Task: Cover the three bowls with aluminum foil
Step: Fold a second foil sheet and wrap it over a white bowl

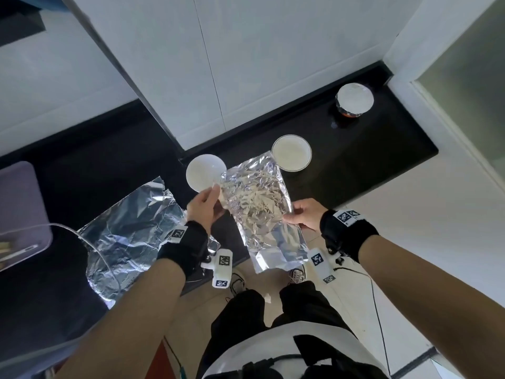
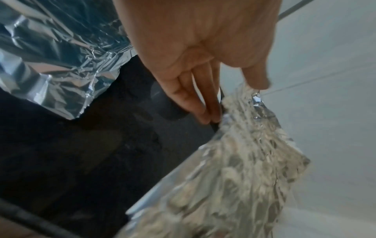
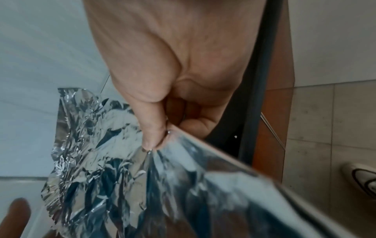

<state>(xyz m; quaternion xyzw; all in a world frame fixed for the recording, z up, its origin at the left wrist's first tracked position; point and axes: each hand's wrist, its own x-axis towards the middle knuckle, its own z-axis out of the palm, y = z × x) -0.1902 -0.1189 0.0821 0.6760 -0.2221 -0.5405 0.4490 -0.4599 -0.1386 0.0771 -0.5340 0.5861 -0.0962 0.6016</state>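
I hold a crinkled foil sheet (image 1: pixel 259 206) in the air over the black counter's (image 1: pixel 369 165) front edge. My left hand (image 1: pixel 217 198) pinches its left edge between thumb and straight fingers (image 2: pixel 203 112). The right hand (image 1: pixel 288 214) pinches the right edge (image 3: pixel 122 161) between thumb and forefinger (image 3: pixel 154 132). The sheet's far end hangs between two open white bowls, one on the left (image 1: pixel 203 173) and one on the right (image 1: pixel 291 153). A third bowl (image 1: pixel 354 101), wrapped in foil, stands at the counter's far right.
A second, larger foil sheet (image 1: pixel 131 236) lies flat on the counter left of my left wrist, with a clear cable across it. A purple tray (image 1: pixel 21 209) sits at the far left. White cabinet doors (image 1: pixel 218 64) rise behind the bowls. Tiled floor and my shoes (image 1: pixel 296 274) are below.
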